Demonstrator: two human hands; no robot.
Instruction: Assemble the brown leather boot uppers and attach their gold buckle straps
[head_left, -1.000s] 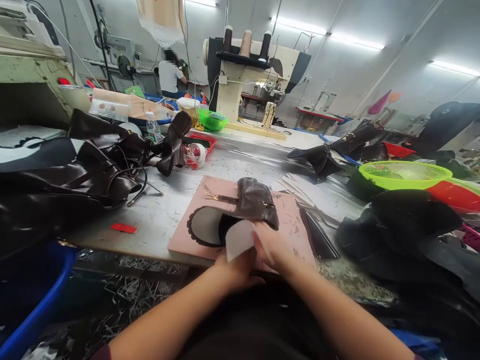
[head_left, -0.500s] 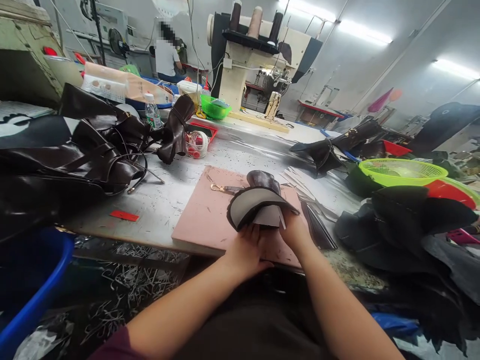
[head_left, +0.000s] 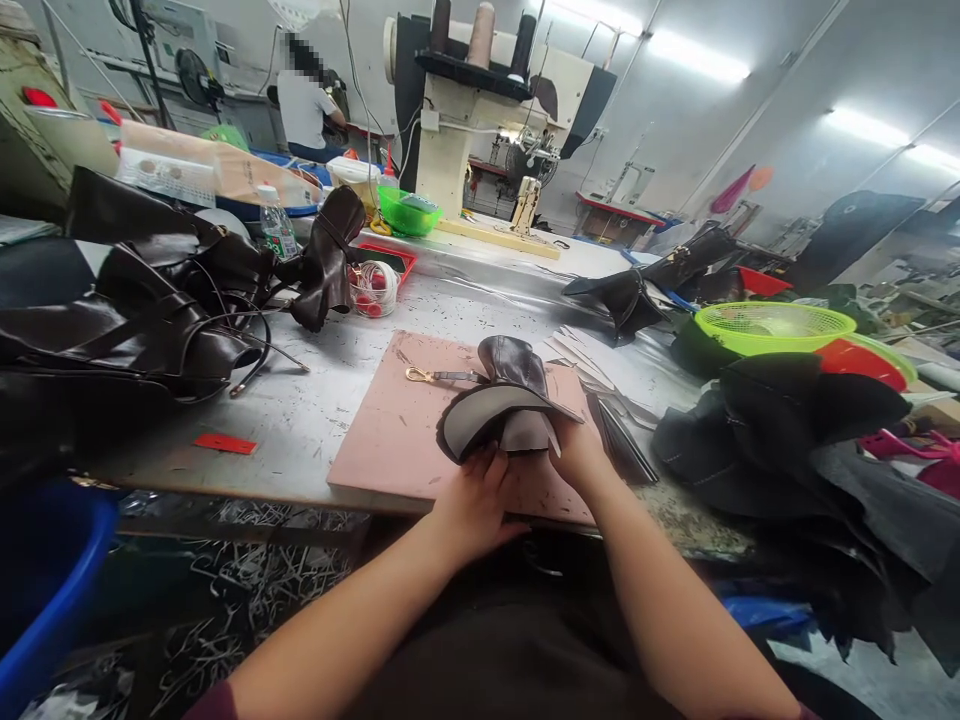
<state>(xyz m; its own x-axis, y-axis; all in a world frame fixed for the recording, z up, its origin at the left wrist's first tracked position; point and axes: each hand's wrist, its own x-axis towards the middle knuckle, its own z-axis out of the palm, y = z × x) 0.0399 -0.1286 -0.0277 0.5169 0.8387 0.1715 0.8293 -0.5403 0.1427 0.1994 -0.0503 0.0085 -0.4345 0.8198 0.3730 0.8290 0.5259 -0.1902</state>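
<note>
A dark brown leather boot upper point(head_left: 517, 365) lies on a pink board, its grey-lined opening curved toward me. From its left side a narrow strap point(head_left: 457, 377) with a gold-coloured clasp point(head_left: 418, 375) stretches out over the board. My right hand point(head_left: 579, 455) is closed on the right edge of the upper, with its fingertips partly hidden by the leather. At the near lower edge, my left hand point(head_left: 476, 495) has its bent fingers against the lining and its thumb pointing right, apart from them. A light grey flap point(head_left: 527, 432) shows between my hands.
The pink board point(head_left: 375, 440) rests on a metal worktop. Dark leather boot uppers point(head_left: 150, 300) pile up on the left, near a red tag point(head_left: 225, 443). Black pieces point(head_left: 765, 440) and a yellow-green basket point(head_left: 772, 318) stand right. Behind is a sewing machine point(head_left: 450, 130); a person point(head_left: 306, 110) sits farther back.
My view has turned a little, so the scene sits farther left. More of the strap shows beside the upper. My left fingers have shifted slightly up into the opening; the right hand keeps its hold.
</note>
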